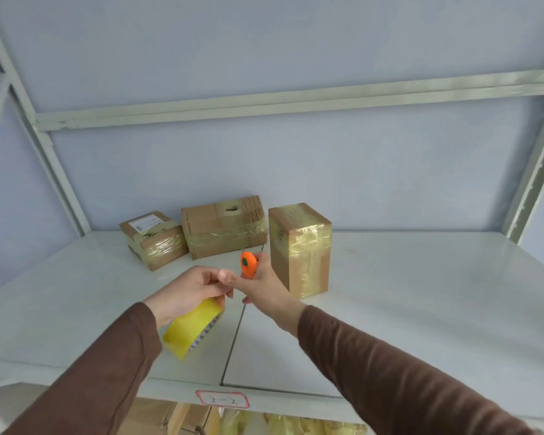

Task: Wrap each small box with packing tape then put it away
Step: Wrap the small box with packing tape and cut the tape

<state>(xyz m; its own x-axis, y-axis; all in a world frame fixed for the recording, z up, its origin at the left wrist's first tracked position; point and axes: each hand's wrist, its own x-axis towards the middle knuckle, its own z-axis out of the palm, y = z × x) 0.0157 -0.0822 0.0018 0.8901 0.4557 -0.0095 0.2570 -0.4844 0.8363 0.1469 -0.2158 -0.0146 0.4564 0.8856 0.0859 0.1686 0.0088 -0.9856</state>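
Head view: the left hand (187, 291) grips the yellow tape roll (190, 328), which hangs just below its fingers, while the right hand (264, 288) pinches an orange cutter (248, 265) just beyond the left thumb. Past both grips stand three wrapped boxes; the upright box (300, 249) sits nearest the cutter (already taped, by its sheen). With the hands touching, a slip of the cutter could nick a finger.

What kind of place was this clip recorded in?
Probably a stockroom or small packing area. A pale metal rack shelf carries a handwritten red-bordered label, three tape-wrapped brown cardboard boxes stand on it, and more cardboard boxes sit on the level below.
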